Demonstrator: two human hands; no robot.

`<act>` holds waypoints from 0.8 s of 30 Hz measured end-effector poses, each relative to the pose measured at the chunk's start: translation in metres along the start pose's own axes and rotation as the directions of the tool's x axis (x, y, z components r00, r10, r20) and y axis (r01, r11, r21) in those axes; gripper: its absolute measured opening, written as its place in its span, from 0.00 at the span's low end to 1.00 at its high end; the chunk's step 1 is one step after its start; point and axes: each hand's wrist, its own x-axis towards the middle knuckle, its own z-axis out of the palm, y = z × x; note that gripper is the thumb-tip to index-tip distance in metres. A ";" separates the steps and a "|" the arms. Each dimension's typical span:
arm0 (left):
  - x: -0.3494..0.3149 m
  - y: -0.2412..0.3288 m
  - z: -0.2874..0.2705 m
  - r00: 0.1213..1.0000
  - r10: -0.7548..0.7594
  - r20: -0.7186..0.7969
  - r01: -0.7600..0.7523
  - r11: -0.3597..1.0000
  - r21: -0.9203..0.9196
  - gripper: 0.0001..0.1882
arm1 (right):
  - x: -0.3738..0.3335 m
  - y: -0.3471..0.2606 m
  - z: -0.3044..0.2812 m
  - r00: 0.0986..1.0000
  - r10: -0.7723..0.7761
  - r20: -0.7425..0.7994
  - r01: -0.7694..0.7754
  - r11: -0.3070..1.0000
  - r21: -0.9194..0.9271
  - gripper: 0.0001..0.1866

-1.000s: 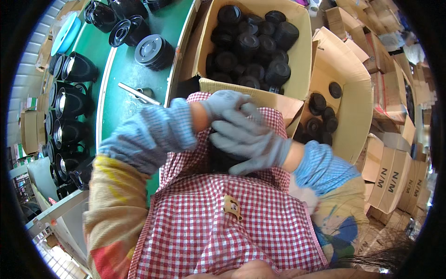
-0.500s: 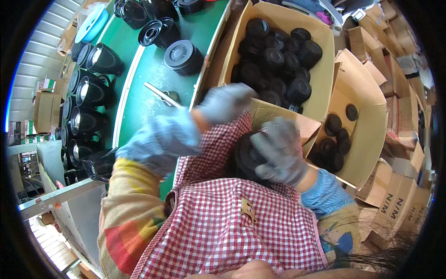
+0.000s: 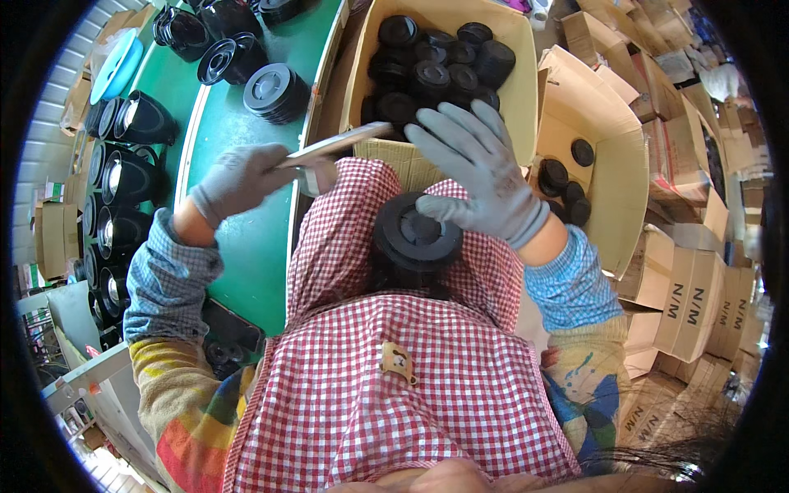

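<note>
1. Left: black jugs point(image 3: 127, 177) in a row along the green table point(image 3: 251, 246).
2. Left of centre: gloved left hand point(image 3: 246, 179), fingers closed around a bar-shaped metal tool point(image 3: 349, 140).
3. Centre: black lidded container point(image 3: 417, 234), in the lap over the checked apron point(image 3: 386, 427).
4. Right of centre: gloved right hand point(image 3: 489, 177), fingers spread; thumb overlaps the lid, contact cannot be told.
5. Right: open carton point(image 3: 620, 177) containing black round parts point(image 3: 554, 176).

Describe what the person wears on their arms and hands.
The left hand and right hand wear grey gloves. Above them come blue checked cuffs, then tan sleeves patterned with yellow and red on the left, dark blue on the right.
</note>
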 end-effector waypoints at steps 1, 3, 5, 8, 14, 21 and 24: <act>0.004 0.027 0.002 0.995 0.104 0.012 -0.103 0.993 -0.057 0.15 | 0.011 -0.002 -0.004 0.998 -0.057 -0.026 0.057 0.998 -0.011 0.36; 0.010 0.074 0.008 0.967 0.256 0.018 -0.254 0.964 -0.079 0.16 | 0.018 -0.004 -0.014 0.933 0.081 0.351 -0.122 0.988 0.097 0.33; 0.019 0.096 0.018 0.939 0.340 0.055 -0.338 0.940 -0.053 0.17 | 0.008 0.006 -0.015 0.825 0.111 0.553 -0.240 0.956 0.167 0.28; 0.039 0.098 0.040 0.903 0.413 0.120 -0.408 0.910 -0.065 0.17 | -0.030 0.012 -0.012 0.852 0.120 0.509 -0.317 0.893 0.320 0.27; 0.061 0.099 0.054 0.858 0.505 0.091 -0.511 0.858 0.049 0.18 | -0.072 0.003 0.016 0.881 0.242 0.408 -0.389 0.860 0.330 0.26; 0.058 0.105 0.059 0.857 0.472 0.209 -0.468 0.881 -0.070 0.20 | -0.052 0.000 -0.011 0.780 0.084 0.621 -0.256 0.948 0.192 0.28; 0.066 0.102 0.064 0.852 0.468 0.236 -0.400 0.871 -0.286 0.19 | -0.047 0.025 0.009 0.827 -0.115 0.550 -0.097 0.935 0.341 0.25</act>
